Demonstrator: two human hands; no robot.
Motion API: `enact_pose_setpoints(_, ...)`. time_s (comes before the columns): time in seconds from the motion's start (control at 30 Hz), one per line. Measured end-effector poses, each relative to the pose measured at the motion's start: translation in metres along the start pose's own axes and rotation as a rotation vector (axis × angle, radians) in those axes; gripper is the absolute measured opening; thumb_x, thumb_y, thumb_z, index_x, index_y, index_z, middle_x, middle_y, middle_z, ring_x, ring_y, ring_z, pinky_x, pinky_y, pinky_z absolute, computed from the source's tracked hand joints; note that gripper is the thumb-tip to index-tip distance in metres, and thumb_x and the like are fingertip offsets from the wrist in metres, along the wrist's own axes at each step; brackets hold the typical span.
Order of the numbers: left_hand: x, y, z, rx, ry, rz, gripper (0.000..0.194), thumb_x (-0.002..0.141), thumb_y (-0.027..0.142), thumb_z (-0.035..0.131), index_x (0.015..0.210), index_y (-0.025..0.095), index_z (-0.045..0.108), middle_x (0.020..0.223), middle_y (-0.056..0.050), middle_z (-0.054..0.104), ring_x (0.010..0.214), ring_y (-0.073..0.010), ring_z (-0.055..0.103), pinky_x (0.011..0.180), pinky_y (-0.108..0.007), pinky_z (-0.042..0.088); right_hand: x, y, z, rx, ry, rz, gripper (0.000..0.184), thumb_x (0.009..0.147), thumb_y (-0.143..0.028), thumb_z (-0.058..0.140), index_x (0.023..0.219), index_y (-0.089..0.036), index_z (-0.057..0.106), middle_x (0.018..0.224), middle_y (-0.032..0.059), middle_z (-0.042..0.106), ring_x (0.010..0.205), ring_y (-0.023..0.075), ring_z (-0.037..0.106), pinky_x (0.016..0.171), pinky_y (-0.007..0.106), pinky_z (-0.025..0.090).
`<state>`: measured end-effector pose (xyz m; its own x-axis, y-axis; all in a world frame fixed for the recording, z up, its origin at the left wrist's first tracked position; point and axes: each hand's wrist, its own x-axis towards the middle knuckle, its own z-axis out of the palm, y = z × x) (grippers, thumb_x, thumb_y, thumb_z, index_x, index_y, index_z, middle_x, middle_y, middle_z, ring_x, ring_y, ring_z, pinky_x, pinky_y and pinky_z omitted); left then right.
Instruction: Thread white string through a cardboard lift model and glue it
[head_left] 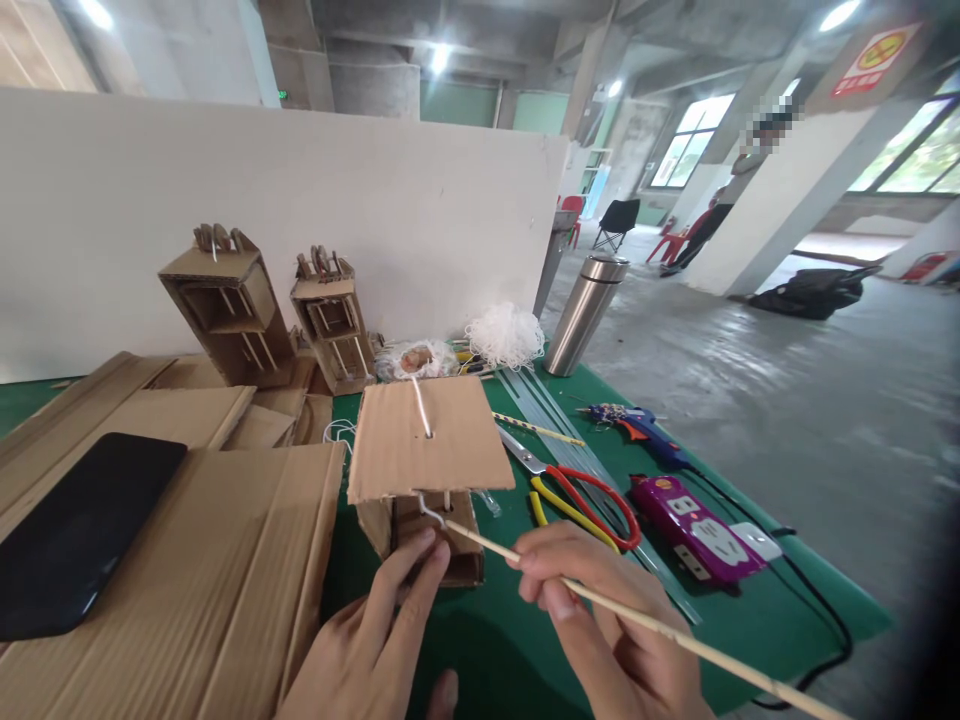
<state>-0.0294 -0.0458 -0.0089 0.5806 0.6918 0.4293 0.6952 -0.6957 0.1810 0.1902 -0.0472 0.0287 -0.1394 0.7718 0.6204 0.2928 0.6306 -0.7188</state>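
Note:
Long and thin, a wooden stick (pixel 637 612) slants from the lower right toward a small cardboard box (pixel 431 435). My right hand (pixel 607 610) is closed around the stick, pinching it between thumb and fingers. The stick's tip meets a white string (pixel 427 508) hanging under the front edge of the box's top flap. More of that string comes up through a hole in the flap. My left hand (pixel 375 625) is at the box's lower front, fingers stretched out close to the stick's tip, thumb apart. Whether its fingertips touch the box I cannot tell.
Scissors (pixel 592 500), a purple power strip (pixel 701 530), a glue gun (pixel 637 430) and clear glue sticks (pixel 555 410) lie right. A steel flask (pixel 585 315) and white string bundle (pixel 504 337) stand behind. Cardboard sheets (pixel 225 540) carry a black phone (pixel 90 530); two cardboard structures (pixel 225 310) stand back left.

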Motion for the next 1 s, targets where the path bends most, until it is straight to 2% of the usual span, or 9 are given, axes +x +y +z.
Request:
enact_pose_setpoints(0.13,0.000,0.001,-0.002,-0.001,0.006,-0.001,0.078,0.078,0.014,0.043,0.152,0.014,0.020,0.137,-0.017,0.054,0.105,-0.0192,0.070,0.080,-0.024,0.062,-0.007,0.005,0.004,0.011,0.088,0.076,0.019,0.098,-0.017,0.047,0.106,-0.025,0.062,0.088,0.0029,0.066,0.070,0.0136,0.064,0.061,0.023,0.053)
enact_pose_setpoints(0.3,-0.001,0.004,-0.006,-0.015,-0.010,-0.022,0.080,0.075,0.012,0.044,0.151,0.014,0.021,0.136,-0.017,0.055,0.101,-0.0181,0.071,0.078,-0.023,0.063,-0.009,0.011,0.008,0.058,0.133,0.141,0.018,0.101,-0.022,0.047,0.105,-0.027,0.063,0.084,0.0005,0.067,0.066,0.0111,0.065,0.058,0.018,0.055)
enact_pose_setpoints(0.4,-0.001,0.004,-0.006,-0.014,-0.005,-0.022,0.081,0.074,0.012,0.045,0.151,0.014,0.021,0.135,-0.016,0.056,0.100,-0.0181,0.072,0.078,-0.023,0.062,-0.006,0.012,0.010,0.084,0.125,0.158,0.018,0.102,-0.024,0.046,0.104,-0.028,0.063,0.083,-0.0001,0.067,0.064,0.0104,0.065,0.056,0.017,0.055)
enact_pose_setpoints(0.53,-0.002,0.005,-0.006,0.000,-0.011,-0.013,0.077,0.076,0.013,0.045,0.150,0.015,0.024,0.135,-0.016,0.055,0.109,-0.0196,0.069,0.082,-0.023,0.062,-0.003,0.014,0.014,0.058,0.151,0.175,0.017,0.102,-0.025,0.047,0.101,-0.027,0.064,0.082,0.0001,0.068,0.062,0.0096,0.064,0.055,0.016,0.054)
enact_pose_setpoints(0.8,-0.001,0.008,-0.009,0.032,-0.007,-0.047,0.077,0.075,0.014,0.048,0.149,0.016,0.026,0.131,-0.015,0.058,0.104,-0.0202,0.070,0.082,-0.026,0.062,-0.002,0.017,0.012,0.041,0.171,0.197,0.016,0.101,-0.026,0.049,0.097,-0.023,0.065,0.075,0.0011,0.066,0.060,0.0114,0.065,0.053,0.018,0.053)
enact_pose_setpoints(1.0,-0.001,0.005,-0.003,0.028,0.002,-0.024,0.076,0.075,0.014,0.048,0.148,0.015,0.028,0.132,-0.016,0.057,0.107,-0.0214,0.069,0.081,-0.025,0.062,-0.006,0.019,0.008,0.136,0.102,0.277,0.019,0.102,-0.031,0.047,0.098,-0.022,0.063,0.079,0.0038,0.067,0.062,0.0134,0.065,0.051,0.021,0.053)
